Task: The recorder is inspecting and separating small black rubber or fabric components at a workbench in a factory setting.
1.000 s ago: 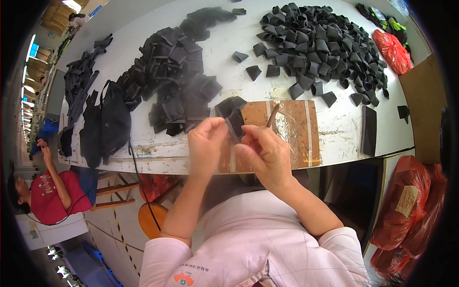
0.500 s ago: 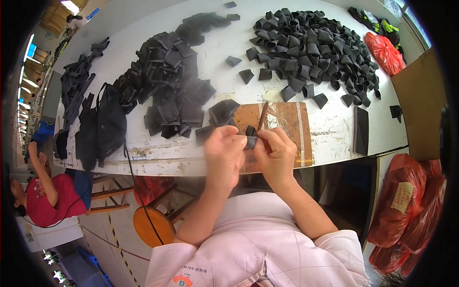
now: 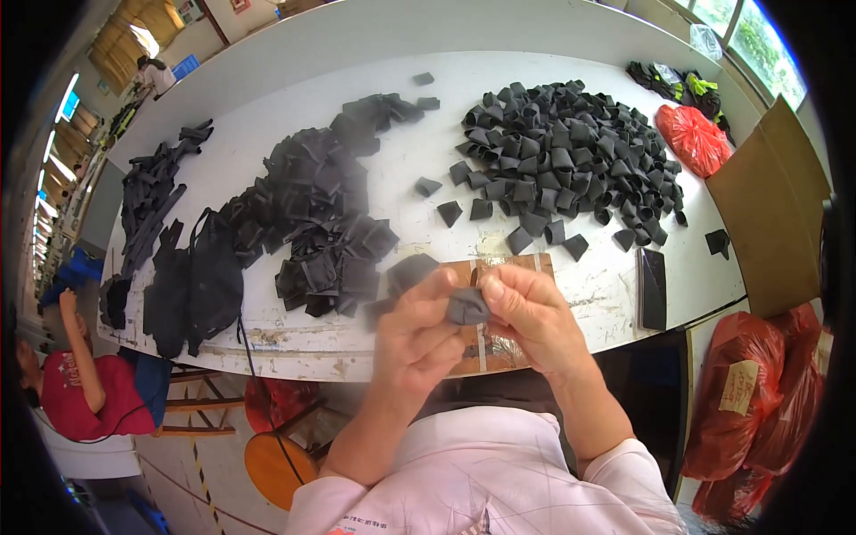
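Over the front edge of the table, a small dark grey fabric loop (image 3: 467, 308) is held up between my two hands. My right hand (image 3: 539, 316) pinches its right side, with the thumb in front. My left hand (image 3: 421, 332) has its fingers curled and closed at the loop's left side. A brown pointed stick (image 3: 473, 273) shows only in part behind the loop; my fingers hide the rest. Beneath my hands lies a brown board (image 3: 539, 265) with tape across it. Flat dark fabric pieces (image 3: 412, 271) lie just beyond my left hand, slightly blurred.
A heap of dark fabric loops (image 3: 571, 152) covers the table's far right; flat pieces (image 3: 321, 205) are piled left of centre. Dark strips (image 3: 152, 205) and a black drawstring bag (image 3: 217, 281) lie left. A phone (image 3: 652, 290) and red bags (image 3: 736, 392) are right. Another person (image 3: 94, 383) sits left.
My view has tilted up, so the table appears lower. The loop has turned between my fingers, and the stick, which stood out beyond my hands, is now mostly hidden.
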A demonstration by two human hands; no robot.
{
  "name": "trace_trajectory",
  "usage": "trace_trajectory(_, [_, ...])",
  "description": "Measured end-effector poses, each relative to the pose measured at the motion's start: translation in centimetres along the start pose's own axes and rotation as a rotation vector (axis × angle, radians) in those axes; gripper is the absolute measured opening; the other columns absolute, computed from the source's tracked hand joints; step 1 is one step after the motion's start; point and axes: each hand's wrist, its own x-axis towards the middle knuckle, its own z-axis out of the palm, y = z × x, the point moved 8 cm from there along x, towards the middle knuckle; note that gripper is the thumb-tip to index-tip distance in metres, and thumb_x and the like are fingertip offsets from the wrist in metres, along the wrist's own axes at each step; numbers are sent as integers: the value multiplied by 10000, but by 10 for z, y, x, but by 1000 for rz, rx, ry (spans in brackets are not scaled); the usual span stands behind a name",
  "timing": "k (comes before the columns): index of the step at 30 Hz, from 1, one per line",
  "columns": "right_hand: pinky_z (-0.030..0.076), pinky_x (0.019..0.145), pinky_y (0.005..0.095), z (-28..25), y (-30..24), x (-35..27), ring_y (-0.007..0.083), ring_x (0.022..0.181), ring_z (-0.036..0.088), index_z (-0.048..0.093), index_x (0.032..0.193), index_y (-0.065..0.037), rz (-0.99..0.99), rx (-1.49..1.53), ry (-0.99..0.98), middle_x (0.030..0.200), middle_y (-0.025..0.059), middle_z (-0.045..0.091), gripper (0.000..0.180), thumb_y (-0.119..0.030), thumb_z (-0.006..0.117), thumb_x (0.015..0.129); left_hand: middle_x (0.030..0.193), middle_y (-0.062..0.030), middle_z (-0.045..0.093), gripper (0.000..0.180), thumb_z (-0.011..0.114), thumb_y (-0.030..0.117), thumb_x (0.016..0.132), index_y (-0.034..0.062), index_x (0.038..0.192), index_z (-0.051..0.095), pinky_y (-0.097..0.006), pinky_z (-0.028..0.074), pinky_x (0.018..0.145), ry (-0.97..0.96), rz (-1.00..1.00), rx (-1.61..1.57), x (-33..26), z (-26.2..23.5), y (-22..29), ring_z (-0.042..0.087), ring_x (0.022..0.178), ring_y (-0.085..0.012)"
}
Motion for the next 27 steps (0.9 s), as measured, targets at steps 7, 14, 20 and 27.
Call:
trace_trajectory(7, [232, 453, 182, -18, 27, 33, 23, 515, 305, 522, 721, -69, 79, 49, -227, 585, -61, 403, 282, -296, 506, 888, 780, -61, 587, 169, 519, 78, 855, -6, 1002, 515, -153, 221, 319, -41, -69, 48, 15, -10, -9, 306, 341, -22])
trace_trajectory(14, [416, 569, 252, -34, -26, 6, 157, 693, 507, 570, 970, -2, -519, -561, 239, 856, 89, 536, 260, -197, 597, 800, 922, -67, 588, 308, 590, 42, 790, 10, 1087, 515, -246, 441, 740, 14, 725, 993, 6, 36, 37, 553, 865, -152])
trace_trajectory(20, [459, 560, 265, -3, -43, -6, 167, 672, 564, 592, 902, -13, -675, -796, 142, 818, 82, 556, 279, -81, 711, 660, 912, -95, 580, 112, 542, 80, 830, 21, 912, 591, -316, 421, 785, -207, 674, 670, 7, 37, 33, 537, 873, -202])
trace_trajectory(27, [437, 505, 278, -2, -45, -7, 193, 596, 548, 602, 776, -14, -734, -811, 169, 686, 67, 546, 157, -12, 686, 644, 913, -69, 554, 109, 555, 116, 839, 47, 919, 582, -357, 377, 889, -188, 462, 360, 9, 13, 23, 491, 951, -228])
